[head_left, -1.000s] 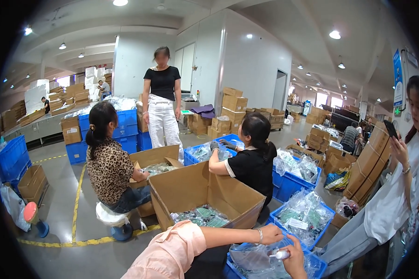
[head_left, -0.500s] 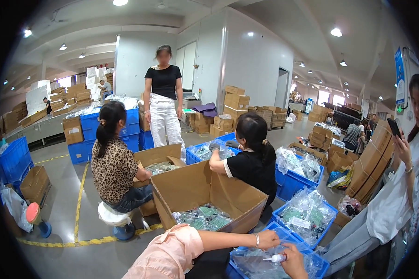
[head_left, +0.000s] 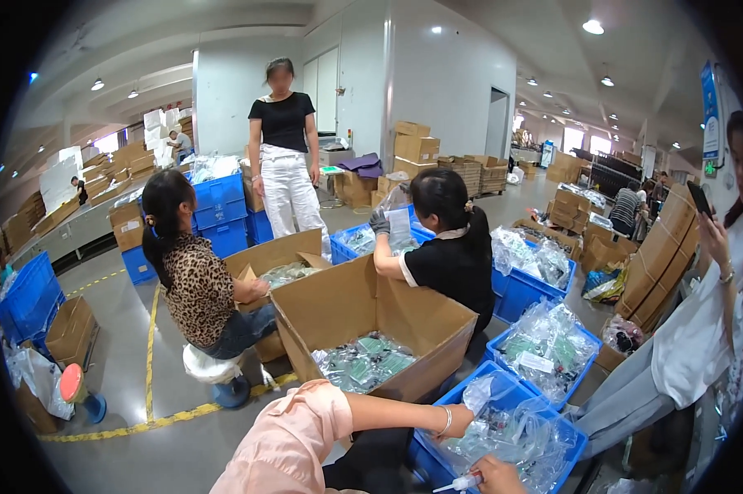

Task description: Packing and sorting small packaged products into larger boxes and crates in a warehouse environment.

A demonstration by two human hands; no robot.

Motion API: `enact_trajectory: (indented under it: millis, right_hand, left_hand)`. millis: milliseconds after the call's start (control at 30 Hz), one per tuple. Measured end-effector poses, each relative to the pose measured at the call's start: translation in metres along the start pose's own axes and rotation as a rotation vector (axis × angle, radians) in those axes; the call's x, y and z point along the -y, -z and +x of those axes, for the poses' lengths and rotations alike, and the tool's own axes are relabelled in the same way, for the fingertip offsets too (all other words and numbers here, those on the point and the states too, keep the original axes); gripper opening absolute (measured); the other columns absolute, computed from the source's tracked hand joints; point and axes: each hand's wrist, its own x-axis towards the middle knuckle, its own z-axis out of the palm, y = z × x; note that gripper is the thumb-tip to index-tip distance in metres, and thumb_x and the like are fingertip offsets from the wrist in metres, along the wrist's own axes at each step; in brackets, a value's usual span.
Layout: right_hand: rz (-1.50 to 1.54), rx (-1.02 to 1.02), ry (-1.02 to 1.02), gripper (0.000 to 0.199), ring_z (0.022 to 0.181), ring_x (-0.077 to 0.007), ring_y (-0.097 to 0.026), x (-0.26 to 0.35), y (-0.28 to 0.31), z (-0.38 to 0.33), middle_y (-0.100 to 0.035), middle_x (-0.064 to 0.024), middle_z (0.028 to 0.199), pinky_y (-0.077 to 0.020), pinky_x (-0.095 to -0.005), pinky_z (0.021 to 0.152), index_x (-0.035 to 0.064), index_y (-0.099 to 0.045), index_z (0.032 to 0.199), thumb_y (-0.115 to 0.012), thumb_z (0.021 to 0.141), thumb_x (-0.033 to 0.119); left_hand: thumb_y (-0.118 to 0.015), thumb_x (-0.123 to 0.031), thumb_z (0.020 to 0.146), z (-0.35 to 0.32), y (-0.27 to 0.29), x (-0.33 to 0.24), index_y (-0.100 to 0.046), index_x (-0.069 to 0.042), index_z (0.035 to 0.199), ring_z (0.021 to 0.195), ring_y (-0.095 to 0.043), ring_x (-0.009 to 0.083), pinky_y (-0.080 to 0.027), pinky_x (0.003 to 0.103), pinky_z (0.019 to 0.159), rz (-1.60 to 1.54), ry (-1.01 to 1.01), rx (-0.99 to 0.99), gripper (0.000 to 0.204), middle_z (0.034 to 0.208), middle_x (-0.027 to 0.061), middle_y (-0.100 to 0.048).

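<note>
My left hand (head_left: 455, 421), with a bracelet at its wrist, is closed over the near blue crate. A clear plastic bag (head_left: 477, 393) sticks up at its fingers, and the grip itself is partly hidden. At the crate's near side, my right hand (head_left: 500, 477) is closed round a small white bottle (head_left: 469, 482) with a long thin nozzle that points left. Below and between both hands, the blue crate (head_left: 576, 449) holds clear bags with green circuit boards in them.
A large open cardboard box (head_left: 322, 309) of bagged boards stands ahead. Another blue crate (head_left: 493, 346) of bags is just beyond mine. Two seated co-workers (head_left: 192, 284) work ahead. One person (head_left: 282, 156) stands behind them, another (head_left: 684, 362) at right with a phone.
My left hand has moved left, with plastic now raised at its fingers. My right hand and the bottle have moved lower and left. The co-worker in black has lifted a bag.
</note>
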Motion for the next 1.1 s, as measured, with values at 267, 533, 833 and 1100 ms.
enact_trajectory:
  millis: [267, 533, 833, 1100]
  right_hand:
    - [0.08, 0.014, -0.221, 0.011, 0.079, -0.0354, -0.053, -0.045, -0.026, -0.059, -0.055, -0.0178, 0.085, -0.0428, -0.0419, 0.068, 0.0055, -0.057, 0.075, -0.05, 0.067, 0.006]
    - [0.667, -0.68, -0.405, 0.009, 0.083, -0.017, -0.057, -0.016, 0.015, -0.064, -0.059, -0.0088, 0.085, -0.0467, -0.0282, 0.069, 0.0, -0.058, 0.079, -0.062, 0.071, 0.0]
    - [0.182, -0.749, -0.325, 0.027, 0.085, -0.0293, -0.058, -0.031, -0.06, 0.003, -0.059, -0.0154, 0.09, -0.0473, -0.0326, 0.073, 0.0016, -0.058, 0.086, -0.057, 0.061, -0.009]
    - [0.37, -0.299, -0.555, 0.029, 0.086, -0.0351, -0.055, -0.047, -0.096, 0.013, -0.056, -0.0183, 0.098, -0.0461, -0.0401, 0.071, 0.0008, -0.058, 0.091, -0.055, 0.063, -0.002]
  left_hand:
    - [-0.05, -0.019, 0.077, -0.006, -0.001, -0.019, -0.053, -0.004, 0.074, 0.055, -0.053, 0.0369, -0.043, 0.045, 0.051, -0.035, -0.145, -0.55, 0.015, 0.058, 0.0193, -0.053]
    - [-0.049, -0.016, 0.08, -0.01, -0.02, -0.054, -0.05, -0.001, 0.069, 0.055, -0.053, 0.0363, -0.041, 0.043, 0.05, -0.23, -0.228, -0.513, 0.019, 0.057, 0.0191, -0.051]
    - [-0.051, -0.014, 0.081, -0.031, -0.017, -0.051, -0.049, 0.0, 0.066, 0.052, -0.052, 0.0348, -0.04, 0.04, 0.047, -0.334, -0.216, -0.534, 0.021, 0.054, 0.0174, -0.05]
    - [-0.051, -0.014, 0.082, -0.036, -0.01, -0.039, -0.055, -0.001, 0.076, 0.05, -0.056, 0.0267, -0.041, 0.033, 0.046, -0.512, -0.084, -0.45, 0.015, 0.056, 0.0152, -0.053]
